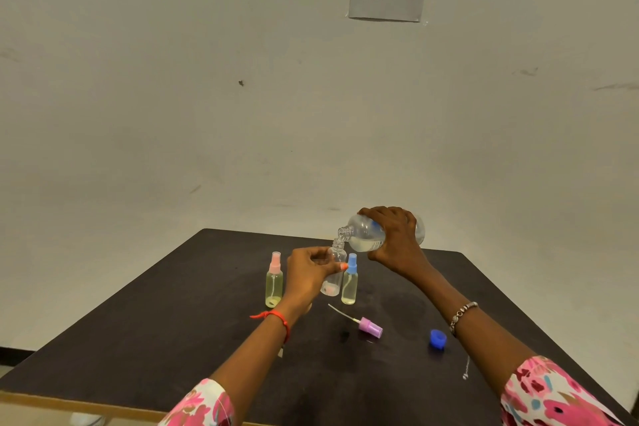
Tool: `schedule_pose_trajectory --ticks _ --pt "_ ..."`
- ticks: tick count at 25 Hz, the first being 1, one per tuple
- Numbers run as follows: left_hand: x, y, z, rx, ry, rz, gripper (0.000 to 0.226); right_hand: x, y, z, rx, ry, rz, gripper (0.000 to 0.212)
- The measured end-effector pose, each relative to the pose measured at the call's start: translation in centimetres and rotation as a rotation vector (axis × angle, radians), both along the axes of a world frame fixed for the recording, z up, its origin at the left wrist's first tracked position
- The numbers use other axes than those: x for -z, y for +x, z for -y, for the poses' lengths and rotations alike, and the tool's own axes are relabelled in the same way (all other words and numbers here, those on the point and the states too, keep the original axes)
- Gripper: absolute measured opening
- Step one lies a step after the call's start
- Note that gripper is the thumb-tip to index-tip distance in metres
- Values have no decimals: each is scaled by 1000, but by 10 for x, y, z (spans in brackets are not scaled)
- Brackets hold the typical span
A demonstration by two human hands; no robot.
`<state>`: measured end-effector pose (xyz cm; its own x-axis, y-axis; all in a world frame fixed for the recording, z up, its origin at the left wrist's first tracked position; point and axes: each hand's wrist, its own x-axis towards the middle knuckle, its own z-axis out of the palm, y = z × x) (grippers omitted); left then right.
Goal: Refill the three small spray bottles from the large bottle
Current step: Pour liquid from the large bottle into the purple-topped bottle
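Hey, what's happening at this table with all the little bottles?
A person is topping up little spray bottles. The right hand tips the large bottle, its open mouth just over the neck of the uncapped small bottle held by the left hand; that one looks nearly empty. The pink-topped bottle and the blue-topped bottle stand capped on the table. A purple spray top and a blue cap lie loose nearer the person.

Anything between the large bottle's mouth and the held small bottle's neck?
Nothing visible. The large bottle, tilted in the right hand, has its open mouth just above the uncapped small bottle held by the left hand.
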<state>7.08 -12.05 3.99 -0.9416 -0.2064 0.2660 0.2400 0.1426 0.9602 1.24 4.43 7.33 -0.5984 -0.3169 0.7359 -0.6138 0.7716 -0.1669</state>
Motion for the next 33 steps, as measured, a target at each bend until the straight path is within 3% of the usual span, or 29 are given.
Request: schedule_pose_trajectory --ticks 16,33 --pt "1 2 0 2 16 8 47 0 1 1 7 21 7 71" --pt "1 4 -2 0 23 21 42 2 -3 -1 -2 24 -17 62"
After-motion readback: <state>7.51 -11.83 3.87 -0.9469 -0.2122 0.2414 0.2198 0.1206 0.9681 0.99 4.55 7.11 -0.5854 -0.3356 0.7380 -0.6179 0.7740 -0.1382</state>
